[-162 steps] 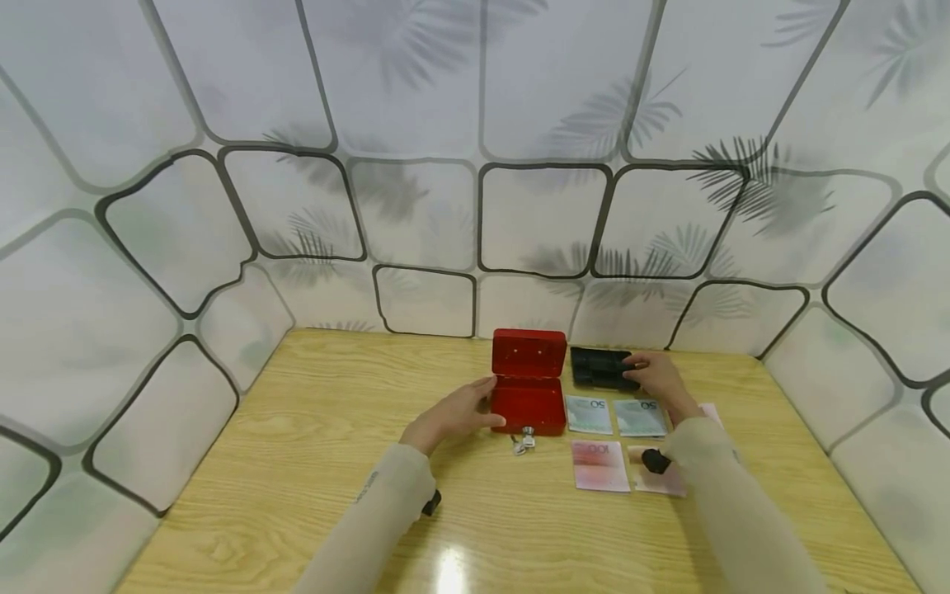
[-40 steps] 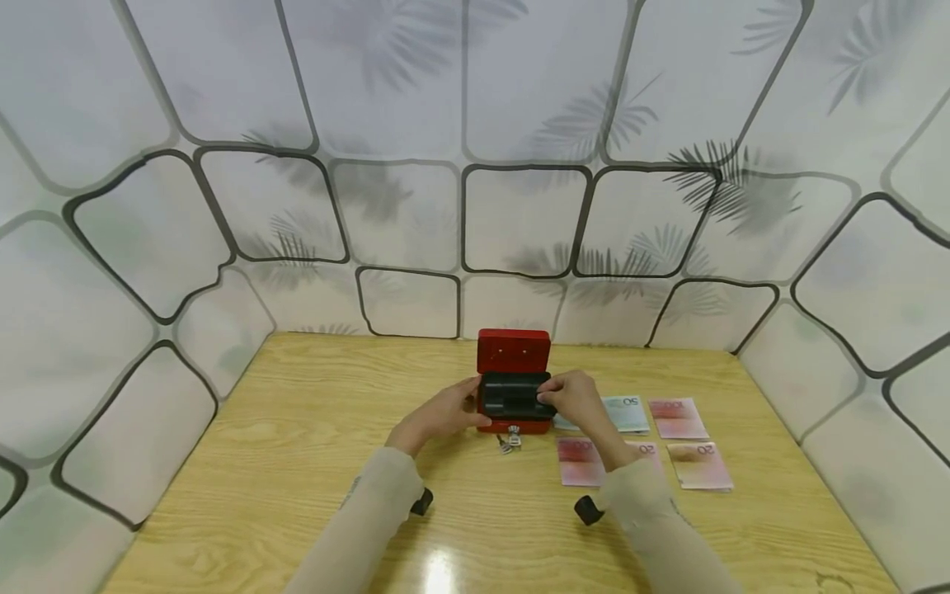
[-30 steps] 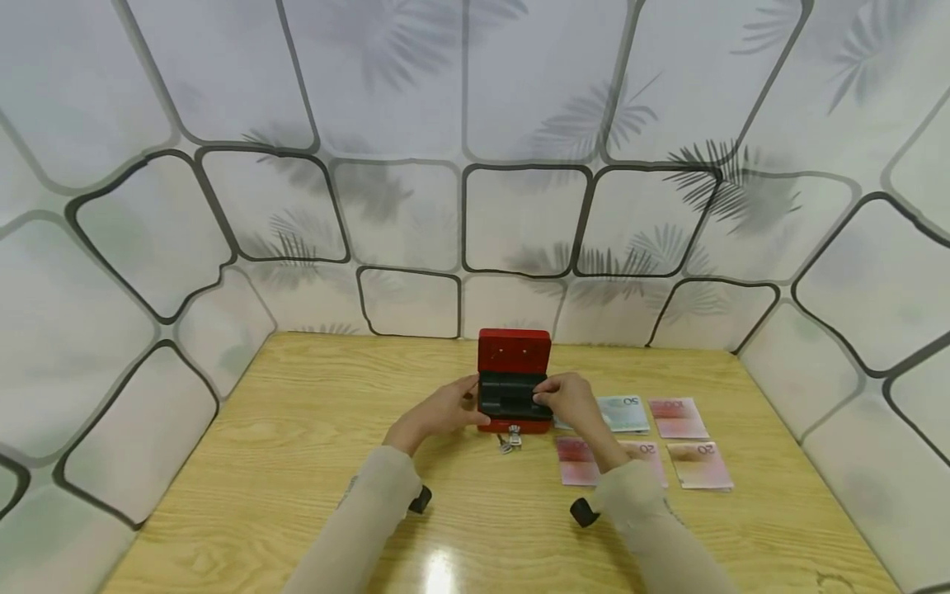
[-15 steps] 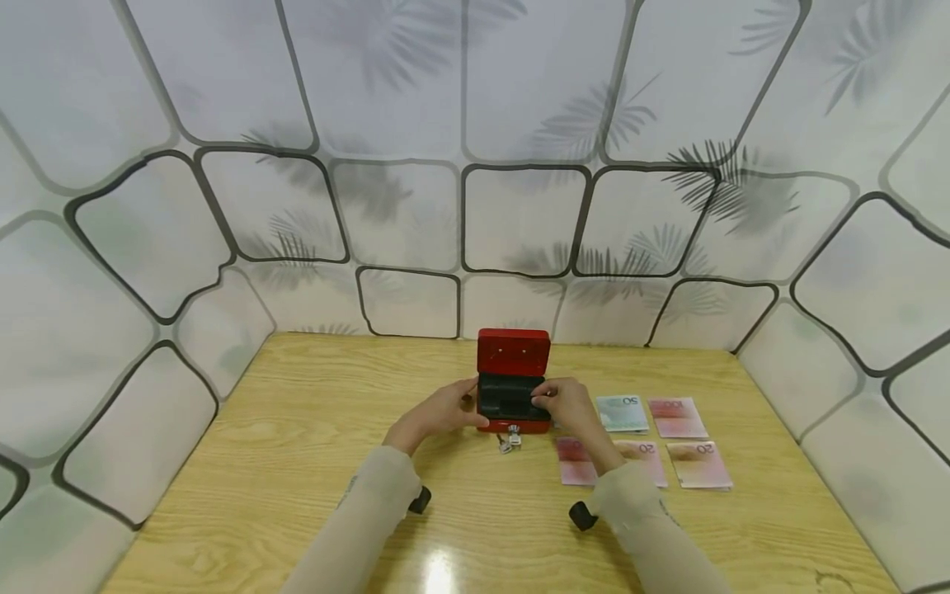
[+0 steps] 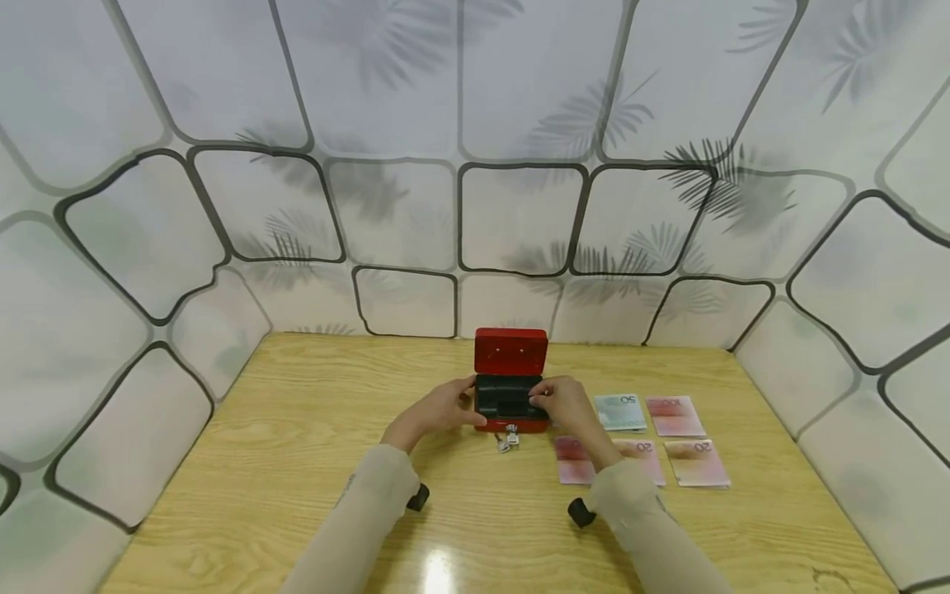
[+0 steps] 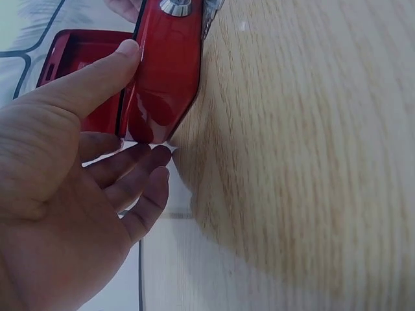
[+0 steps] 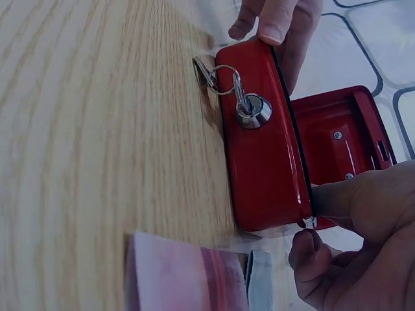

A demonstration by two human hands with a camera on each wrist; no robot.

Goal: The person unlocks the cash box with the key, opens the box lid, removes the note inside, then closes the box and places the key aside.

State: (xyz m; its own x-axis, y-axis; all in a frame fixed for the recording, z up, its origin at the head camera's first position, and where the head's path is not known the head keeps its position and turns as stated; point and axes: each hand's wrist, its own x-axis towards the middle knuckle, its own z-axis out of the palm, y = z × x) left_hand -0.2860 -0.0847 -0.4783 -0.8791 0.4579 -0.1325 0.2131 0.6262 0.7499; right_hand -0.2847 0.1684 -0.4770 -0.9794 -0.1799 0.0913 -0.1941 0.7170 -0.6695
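Observation:
A red cash box (image 5: 510,422) stands mid-table with its lid (image 5: 510,351) upright. A black tray (image 5: 508,397) sits inside it. My left hand (image 5: 458,403) grips the box's left end, thumb along the front rim (image 6: 139,103) and fingers round the side. My right hand (image 5: 547,402) holds the tray's right edge at the box rim, with the thumb over the rim and the fingers curled against the outer wall (image 7: 311,220). A key (image 7: 249,107) sits in the front lock with a ring hanging from it.
Several banknotes lie to the right of the box: a green one (image 5: 619,411), pink ones (image 5: 674,415) (image 5: 696,462), and more under my right forearm (image 5: 573,462). Patterned walls enclose the wooden table (image 5: 297,462) on three sides.
My right hand carried the black tray from the right of the box over it and lowered it inside. The left hand stayed on the box.

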